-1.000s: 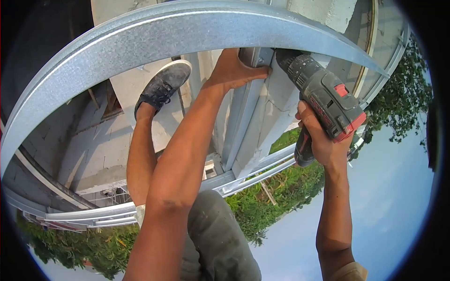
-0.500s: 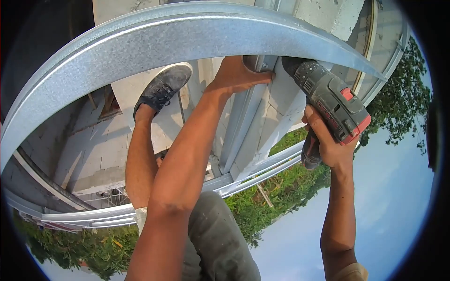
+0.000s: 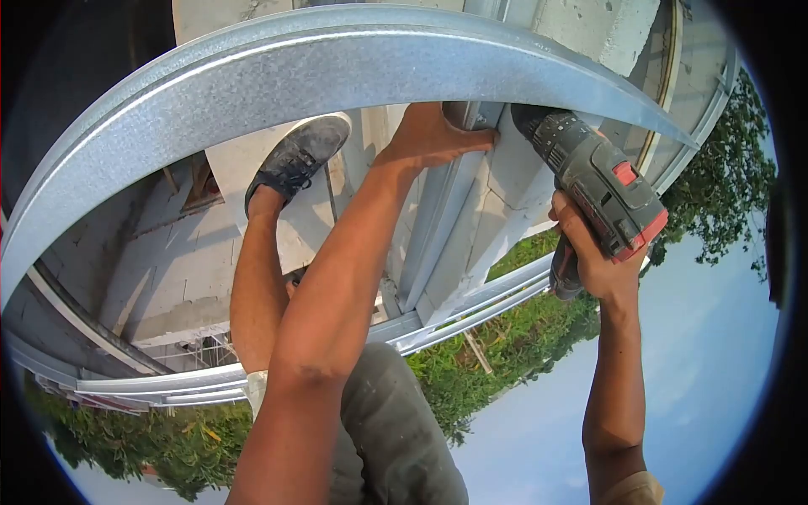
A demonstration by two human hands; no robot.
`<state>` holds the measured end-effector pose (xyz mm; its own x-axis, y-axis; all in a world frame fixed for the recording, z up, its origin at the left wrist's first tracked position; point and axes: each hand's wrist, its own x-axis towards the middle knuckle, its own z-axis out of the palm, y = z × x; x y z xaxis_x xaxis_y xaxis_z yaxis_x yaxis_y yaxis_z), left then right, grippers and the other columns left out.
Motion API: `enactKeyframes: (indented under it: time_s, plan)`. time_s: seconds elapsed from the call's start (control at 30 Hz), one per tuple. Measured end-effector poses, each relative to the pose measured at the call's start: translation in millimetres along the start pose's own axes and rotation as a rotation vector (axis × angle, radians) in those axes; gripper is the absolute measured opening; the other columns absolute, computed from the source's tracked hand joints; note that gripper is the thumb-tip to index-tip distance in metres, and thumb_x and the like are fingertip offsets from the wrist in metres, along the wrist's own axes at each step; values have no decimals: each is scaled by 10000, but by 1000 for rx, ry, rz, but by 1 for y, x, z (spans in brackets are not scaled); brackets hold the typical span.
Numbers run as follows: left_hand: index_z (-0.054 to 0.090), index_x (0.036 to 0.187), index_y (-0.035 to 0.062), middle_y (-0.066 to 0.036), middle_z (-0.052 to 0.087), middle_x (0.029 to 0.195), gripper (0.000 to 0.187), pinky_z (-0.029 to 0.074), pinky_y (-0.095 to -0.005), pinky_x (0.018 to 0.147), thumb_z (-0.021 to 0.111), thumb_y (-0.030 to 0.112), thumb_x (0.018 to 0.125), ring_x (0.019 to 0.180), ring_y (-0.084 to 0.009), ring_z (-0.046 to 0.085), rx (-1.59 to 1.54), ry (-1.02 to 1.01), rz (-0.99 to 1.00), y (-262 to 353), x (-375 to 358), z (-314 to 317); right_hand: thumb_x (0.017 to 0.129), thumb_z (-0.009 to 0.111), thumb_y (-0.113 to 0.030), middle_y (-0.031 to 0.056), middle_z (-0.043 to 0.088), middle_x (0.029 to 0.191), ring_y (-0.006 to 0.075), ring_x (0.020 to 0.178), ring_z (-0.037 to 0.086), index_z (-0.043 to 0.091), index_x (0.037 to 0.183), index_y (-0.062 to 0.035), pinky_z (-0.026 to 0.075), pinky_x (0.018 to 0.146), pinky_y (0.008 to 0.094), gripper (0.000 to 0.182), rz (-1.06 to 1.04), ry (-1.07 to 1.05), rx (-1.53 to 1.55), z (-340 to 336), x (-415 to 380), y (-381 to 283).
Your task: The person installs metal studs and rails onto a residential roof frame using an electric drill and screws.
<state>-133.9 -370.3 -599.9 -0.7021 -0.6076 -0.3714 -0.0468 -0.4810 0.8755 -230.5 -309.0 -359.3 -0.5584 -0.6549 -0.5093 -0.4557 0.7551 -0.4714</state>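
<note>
Positions are given by clock face from the centre of the view. The right hand (image 3: 604,265), at 3 o'clock, is closed around the handle of a dark grey and red drill (image 3: 608,187). The drill lies tilted at 2 o'clock, its nose pointing toward 12 and passing behind the lower edge of a curved metal beam (image 3: 337,80). The bit is hidden; contact at its tip cannot be determined. The left hand (image 3: 427,139), at 12 o'clock, has its thumb extended against a straight metal channel (image 3: 438,223); its fingers pass behind the beam, so their grip cannot be determined. The channel runs down to metal rails (image 3: 497,295) near 5 o'clock, beside a pale block wall (image 3: 497,198). The beam arcs from 9 o'clock over 12 to 2. A dark shoe (image 3: 299,158) stands on pale blocks (image 3: 290,231) at 11 o'clock. A grey trouser leg (image 3: 396,417) shows at 6, green plants (image 3: 513,345) at 4 to 5.
</note>
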Motion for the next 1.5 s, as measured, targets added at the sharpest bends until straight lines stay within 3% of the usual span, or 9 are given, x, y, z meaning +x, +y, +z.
enactKeyframes:
  time_s: [0.27,0.47,0.57,0.67,0.8,0.87,1.03,1.1,1.5]
  plan:
    - [509,1311,-8,-179,570,1261,836,417,-374,1019,868,225,593,1179,-295,534,111,28,82,-7,0,0,832,709,-100,59,677,813,137,740,647,676,1004,-6,521,669,288,199,-35,-68,-73,0,9,-1]
    - [510,1306,-27,-191,566,1269,818,414,-381,1023,856,213,605,1190,-298,529,40,-1,51,1,2,-3,706,746,2,95,695,1039,162,914,652,501,1372,-34,508,850,293,711,-108,-86,-4,12,16,-6]
    - [498,1313,-23,-190,566,1261,851,412,-395,1026,879,246,602,1196,-302,525,137,-42,-25,13,-2,-6,711,740,7,102,698,1053,139,938,647,514,1360,-34,507,855,287,689,-272,-29,-59,12,18,9]
    - [498,1297,-17,-147,572,1207,752,432,-374,992,801,388,741,1157,-287,531,355,-98,24,6,-13,-11,713,730,12,103,706,1043,123,927,653,501,1381,-33,506,844,263,708,-235,-6,82,15,10,14]
    - [571,1208,28,-20,551,1026,486,437,-240,754,325,409,1033,807,-117,488,26,81,-302,-34,-49,-62,754,763,-50,122,685,1093,149,976,650,487,1384,8,502,882,290,691,-239,60,232,14,-27,27]
    - [560,1232,25,-45,567,1023,312,407,-268,736,423,193,1009,780,-108,428,103,50,-438,-9,-85,-82,782,761,-83,126,671,1119,177,999,649,461,1396,22,508,896,319,691,-181,133,224,21,-60,35]
    - [560,1147,-46,-66,647,976,230,457,-237,735,527,121,992,781,-88,508,112,-108,-527,35,-144,-65,779,762,-73,147,690,1037,174,914,672,453,1369,74,539,819,316,682,-10,148,554,59,-143,92]
    - [558,1122,-65,-81,673,957,219,479,-237,739,562,105,984,779,-83,540,128,-175,-496,52,-155,-50,808,734,-39,135,684,1013,175,899,669,423,1380,75,541,786,317,661,389,104,1183,81,-171,95]
    - [618,908,20,-105,672,772,218,522,-284,667,579,216,997,654,-135,600,136,-420,-579,39,-191,14,878,662,-77,110,660,967,152,842,641,471,1330,16,521,659,265,499,353,61,1684,117,-249,157]
